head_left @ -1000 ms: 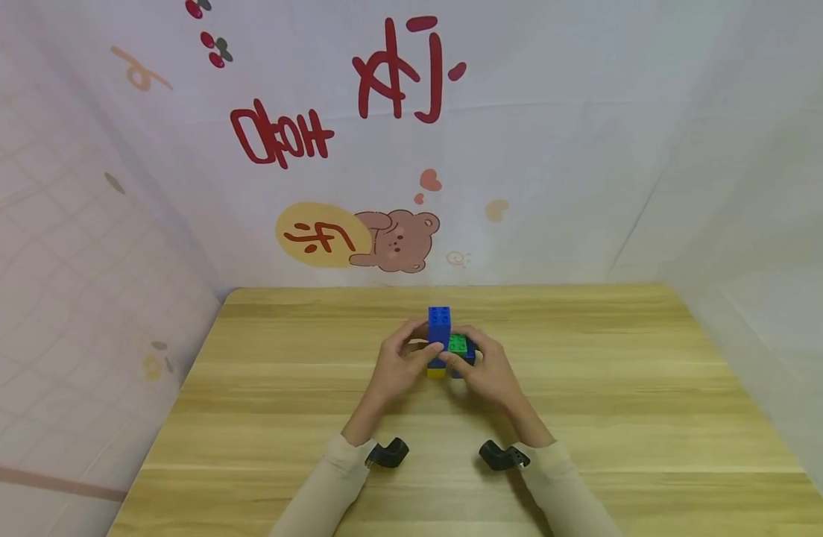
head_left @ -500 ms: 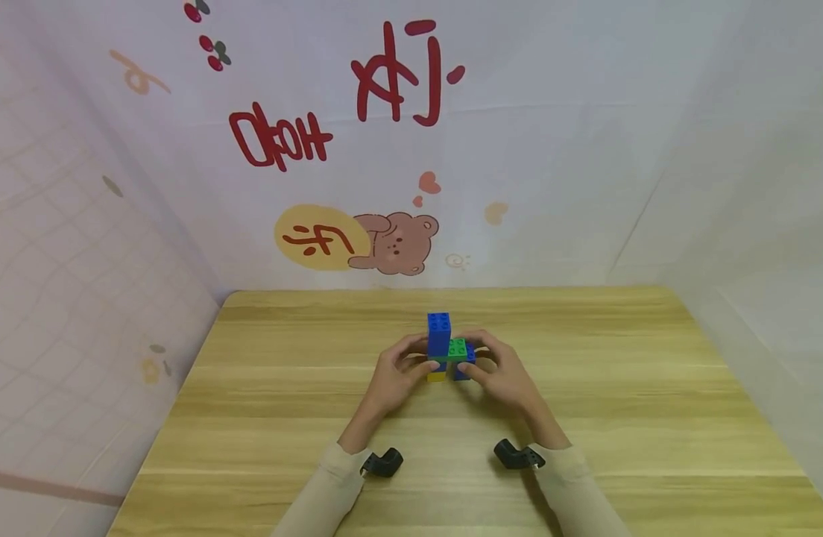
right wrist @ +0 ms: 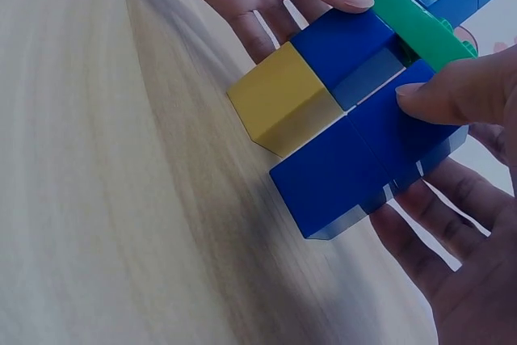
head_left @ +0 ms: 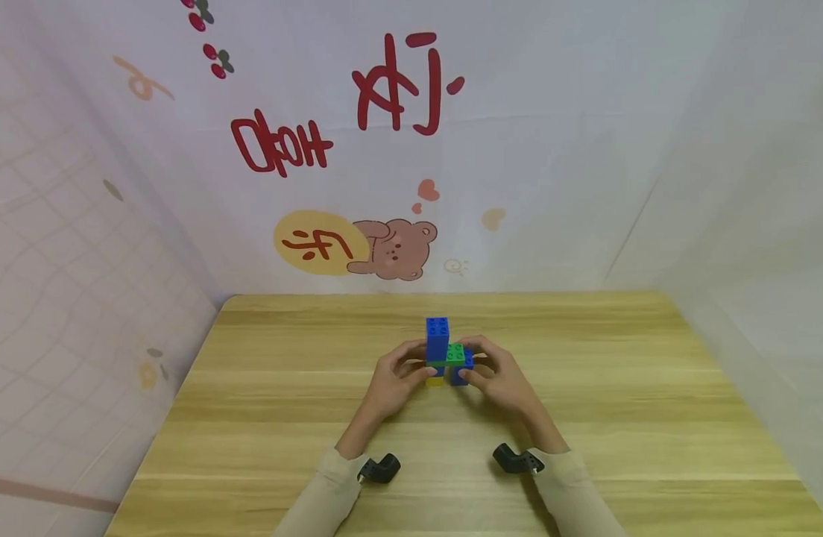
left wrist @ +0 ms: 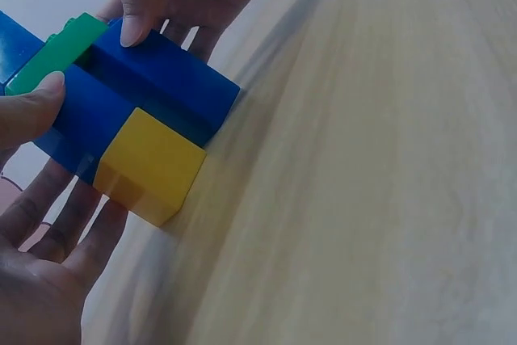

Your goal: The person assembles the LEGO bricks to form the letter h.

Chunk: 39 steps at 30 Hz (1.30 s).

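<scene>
My left hand (head_left: 393, 378) grips a stack of toy building bricks, its thumb at the joint between the green brick and the blue one beneath. A yellow brick (left wrist: 149, 167) forms the foot of that stack, with a blue brick (right wrist: 347, 50) on it. Across the top lies the flat green brick (head_left: 455, 352), reaching out to the right. Blue bricks (head_left: 437, 339) rise from the green one's left end. With thumb and fingers my right hand (head_left: 505, 380) pinches a blue brick column (right wrist: 371, 151), upright beside the stack near the green brick's overhanging end.
The bricks stand at the middle of a wooden table (head_left: 284, 418). A white printed cloth (head_left: 552, 149) hangs behind the table and along its sides. Black wrist devices (head_left: 515, 459) sit at both sleeve cuffs.
My right hand has moved slightly right, its thumb shifting from beside the green brick down onto the blue column. My left thumb sits lower on its stack. The view has tilted up a little.
</scene>
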Each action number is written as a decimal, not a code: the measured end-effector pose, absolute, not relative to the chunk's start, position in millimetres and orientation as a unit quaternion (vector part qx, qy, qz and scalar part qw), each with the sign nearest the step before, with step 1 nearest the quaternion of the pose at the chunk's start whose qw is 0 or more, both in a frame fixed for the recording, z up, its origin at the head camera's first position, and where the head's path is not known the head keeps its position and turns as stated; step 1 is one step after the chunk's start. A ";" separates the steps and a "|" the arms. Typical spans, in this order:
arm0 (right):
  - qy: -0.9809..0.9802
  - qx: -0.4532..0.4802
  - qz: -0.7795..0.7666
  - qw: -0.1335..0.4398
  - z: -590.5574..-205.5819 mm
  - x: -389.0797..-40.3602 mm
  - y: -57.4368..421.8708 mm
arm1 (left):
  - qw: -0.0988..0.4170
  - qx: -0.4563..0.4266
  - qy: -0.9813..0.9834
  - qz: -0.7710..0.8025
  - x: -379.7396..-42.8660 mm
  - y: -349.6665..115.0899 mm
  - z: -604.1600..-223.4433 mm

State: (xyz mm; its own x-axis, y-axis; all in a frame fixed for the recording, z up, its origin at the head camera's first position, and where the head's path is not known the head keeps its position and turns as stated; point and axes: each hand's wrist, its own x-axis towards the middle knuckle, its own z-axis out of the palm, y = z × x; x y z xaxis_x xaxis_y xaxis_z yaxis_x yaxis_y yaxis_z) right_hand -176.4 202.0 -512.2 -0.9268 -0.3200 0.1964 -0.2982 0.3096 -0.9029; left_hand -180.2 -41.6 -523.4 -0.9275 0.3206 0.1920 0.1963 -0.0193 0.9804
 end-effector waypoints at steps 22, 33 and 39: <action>0.805 -0.173 -0.567 0.031 -514.2 -173.2 198.3 | 0.045 0.183 0.709 0.680 -176.5 -49.3 -521.7; 0.807 -0.162 -0.567 0.035 -511.4 -169.9 197.1 | 0.058 0.167 0.719 0.672 -175.8 -50.1 -520.3; 0.807 -0.159 -0.568 0.039 -511.9 -171.1 198.1 | 0.058 0.169 0.718 0.673 -176.4 -49.7 -519.4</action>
